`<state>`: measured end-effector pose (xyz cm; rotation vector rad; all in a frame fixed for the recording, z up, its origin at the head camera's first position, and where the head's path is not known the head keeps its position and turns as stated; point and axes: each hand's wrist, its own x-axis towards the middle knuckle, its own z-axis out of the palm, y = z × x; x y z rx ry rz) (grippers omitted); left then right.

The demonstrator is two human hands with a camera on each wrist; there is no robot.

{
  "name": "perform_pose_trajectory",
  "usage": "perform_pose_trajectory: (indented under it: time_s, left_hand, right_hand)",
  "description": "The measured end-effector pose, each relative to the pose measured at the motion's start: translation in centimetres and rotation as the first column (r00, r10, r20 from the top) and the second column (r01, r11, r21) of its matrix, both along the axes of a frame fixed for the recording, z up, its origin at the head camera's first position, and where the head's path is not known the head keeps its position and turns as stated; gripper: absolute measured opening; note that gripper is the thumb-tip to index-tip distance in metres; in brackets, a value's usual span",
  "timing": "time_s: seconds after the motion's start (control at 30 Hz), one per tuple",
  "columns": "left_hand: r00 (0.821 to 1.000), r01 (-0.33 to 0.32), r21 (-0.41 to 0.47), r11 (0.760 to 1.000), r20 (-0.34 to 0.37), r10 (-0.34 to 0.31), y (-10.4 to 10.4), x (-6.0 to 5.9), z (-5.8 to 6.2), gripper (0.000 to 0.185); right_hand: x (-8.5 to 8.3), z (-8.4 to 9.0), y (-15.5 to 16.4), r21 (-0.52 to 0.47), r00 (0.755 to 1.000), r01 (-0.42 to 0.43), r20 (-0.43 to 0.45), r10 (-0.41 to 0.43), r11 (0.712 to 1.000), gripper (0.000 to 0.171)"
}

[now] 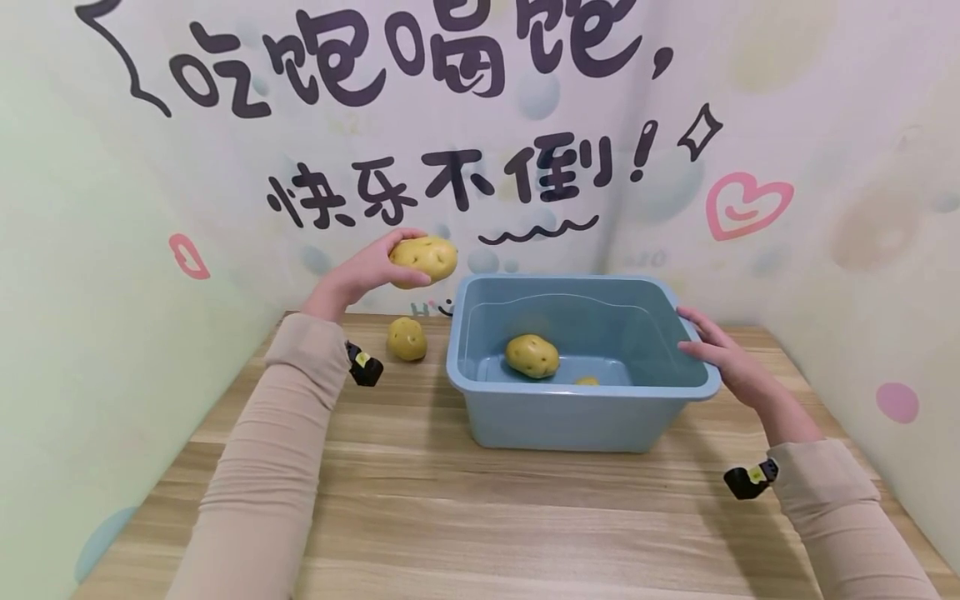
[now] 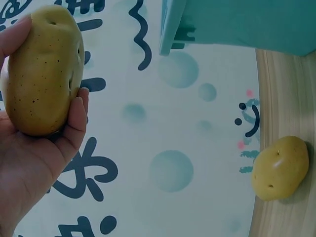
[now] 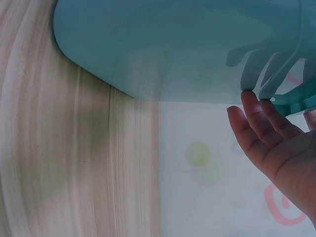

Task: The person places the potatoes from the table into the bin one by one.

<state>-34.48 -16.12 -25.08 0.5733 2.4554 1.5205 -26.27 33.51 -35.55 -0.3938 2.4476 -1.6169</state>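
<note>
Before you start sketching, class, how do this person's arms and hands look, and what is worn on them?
The left sleeve and right sleeve are beige, wrinkled, with wide cuffs. The left wrist camera and right wrist camera are small and black with yellowish labels. The left hand and right hand show no gloves.

Head view: bright, diffuse light; soft shadows cast on the striped wooden table (image 1: pixel 465 525). Wrist views: dimmer, cooler; bare right hand (image 3: pixel 281 145) mirrored in glossy blue rectangular plastic bin (image 3: pixel 148 44); glare caught by tabletop's rounded yellow potato (image 2: pixel 280 169).
</note>
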Motion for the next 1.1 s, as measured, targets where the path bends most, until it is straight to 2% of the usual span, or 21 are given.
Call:
perform_pose_trajectory:
  time_s: [0.4,0.7,1.1]
  left_hand:
    - [0.997,0.069,-0.015,0.997,-0.039,-0.070,2.4,0.3,0.9,0.070]
    - [0.994,0.099,-0.044,0.994,-0.037,-0.100,3.8,0.9,1.8,0.069]
    - [0.989,0.142,-0.023,0.990,-0.037,-0.143,5.7,0.9,1.9,0.068]
  right_hand:
    - [0.0,0.0,-0.1,-0.008,1.000,0.002,-0.002,-0.002,1.000,0.060]
    - [0.1,0.0,-0.2,-0.024,1.000,-0.004,-0.011,0.004,1.000,0.060]
    - [0.0,-0.1,-0.1,-0.022,1.000,0.001,-0.003,-0.001,1.000,0.061]
